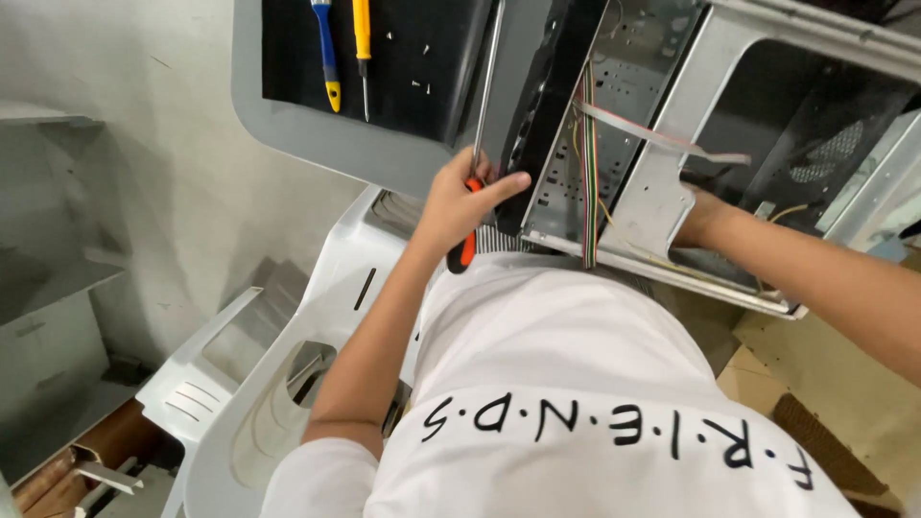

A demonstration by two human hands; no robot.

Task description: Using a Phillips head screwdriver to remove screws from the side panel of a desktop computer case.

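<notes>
At case (624,115) front edge: left hand (460,206) grip clenched on screwdriver (480,125); right hand (698,216) inside, grip hidden.

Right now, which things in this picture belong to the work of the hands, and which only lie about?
In use:
- left hand gripping a long screwdriver with orange-black handle
- right hand reaching into the open metal computer case
- coloured wire bundle in the case

Lying about:
- blue-yellow screwdriver and yellow screwdriver on the grey tray
- loose screws
- white plastic chair
</notes>
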